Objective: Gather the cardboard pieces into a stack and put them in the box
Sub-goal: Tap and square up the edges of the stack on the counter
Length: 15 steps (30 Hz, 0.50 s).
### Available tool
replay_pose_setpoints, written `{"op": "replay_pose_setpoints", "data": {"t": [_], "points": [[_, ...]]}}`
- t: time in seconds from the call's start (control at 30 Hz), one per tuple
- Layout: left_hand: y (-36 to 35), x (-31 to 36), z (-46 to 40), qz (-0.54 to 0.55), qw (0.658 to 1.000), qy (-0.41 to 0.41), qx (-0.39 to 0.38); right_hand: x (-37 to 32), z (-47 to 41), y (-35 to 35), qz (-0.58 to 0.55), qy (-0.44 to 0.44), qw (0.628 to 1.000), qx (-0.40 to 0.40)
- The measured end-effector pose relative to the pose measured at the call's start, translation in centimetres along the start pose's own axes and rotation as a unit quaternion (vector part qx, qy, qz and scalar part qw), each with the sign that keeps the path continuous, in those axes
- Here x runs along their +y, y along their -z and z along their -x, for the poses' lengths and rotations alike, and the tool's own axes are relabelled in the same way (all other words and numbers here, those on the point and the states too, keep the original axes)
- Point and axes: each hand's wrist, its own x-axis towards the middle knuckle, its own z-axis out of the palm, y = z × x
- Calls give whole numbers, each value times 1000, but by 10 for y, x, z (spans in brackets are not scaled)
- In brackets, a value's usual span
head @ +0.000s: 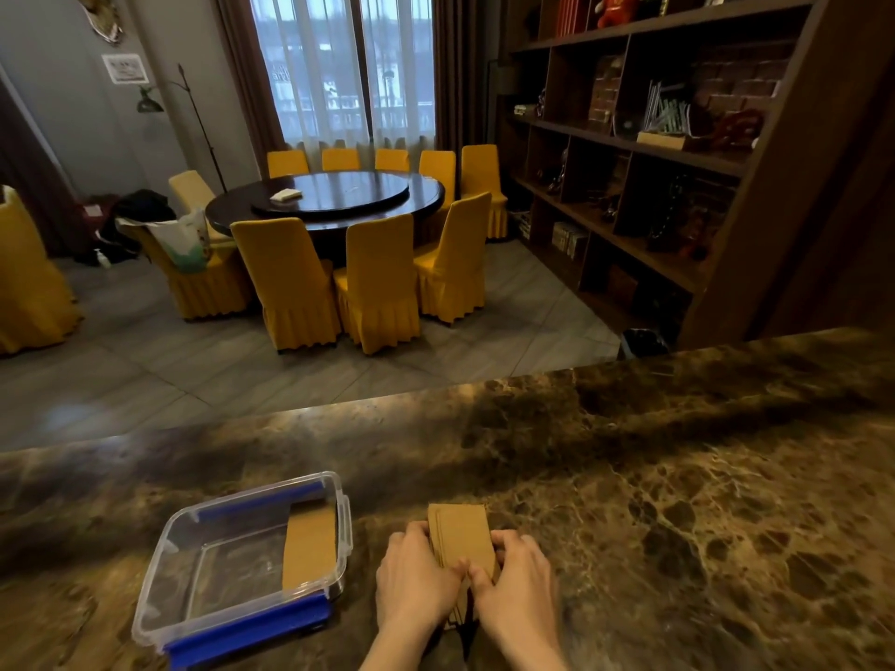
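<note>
Right now the stack of cardboard pieces (pixel 460 537) sits on the desk (pixel 678 501) straight in front of me, squeezed between my two hands. My left hand (pixel 419 571) presses on its left edge and my right hand (pixel 516 578) on its right, with both thumbs laid on top near the close end. My fingers are curled in and pinching the stack from both sides; I cannot see the fingertips tucked under or behind it. The far end of the stack pokes out free beyond my hands, and the left edge shows several layers not quite flush.

That loose far end is my worry. I judge that if I lift with the grip this near one end, the pieces could fan out or the bottom ones could slide free and scatter over the slick stone. Squeezing harder from the sides might bow the thin sheets and pop the middle ones out.

The clear plastic box (pixel 160 588) stands open just to my left, near the stack but apart from it, with one cardboard piece (pixel 310 547) already lying along its right side. That piece and the raised rim with its blue latches (pixel 252 636) could catch the stack's leading corner as I swing it across, so I would probably clear the wall first and then come down.
</note>
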Motion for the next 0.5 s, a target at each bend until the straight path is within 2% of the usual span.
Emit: {"op": "replay_pose_setpoints", "data": {"t": [0.33,0.5], "points": [[2,9,-14,-22,998,26,-44,1,-12,0,33,-8,999,-36],[4,7,-13,28,997,43,-65,5,-8,-3,8,-5,999,-32]]}}
